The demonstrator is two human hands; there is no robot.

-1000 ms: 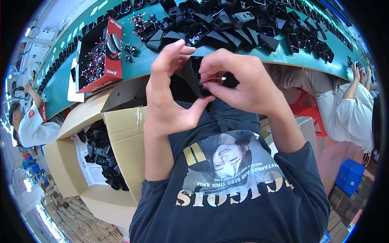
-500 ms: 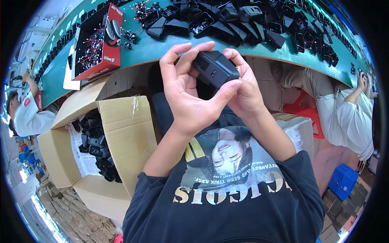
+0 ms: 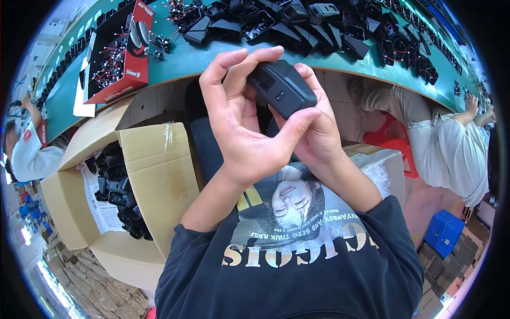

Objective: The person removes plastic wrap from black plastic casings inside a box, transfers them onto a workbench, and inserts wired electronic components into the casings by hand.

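A black plastic housing (image 3: pixel 281 87), box-shaped with a small port on its side, is held up in front of my chest. My left hand (image 3: pixel 239 122) wraps it from the left, thumb pressed on its lower edge and fingers raised behind it. Behind and to the right, my right hand (image 3: pixel 316 135) supports it, mostly hidden by the left hand. Both hands are over the near edge of the green workbench (image 3: pixel 180 61).
Several more black housings (image 3: pixel 297 26) lie in a row on the bench. A red box (image 3: pixel 119 56) of wired parts stands at the left. An open cardboard carton (image 3: pixel 143 175) with black parts is beside my left knee. Other people sit at the right (image 3: pixel 451 149) and far left (image 3: pixel 26 154).
My hands have drawn back from the bench edge toward my chest and lifted the black housing into plain view; it has been turned in my fingers.
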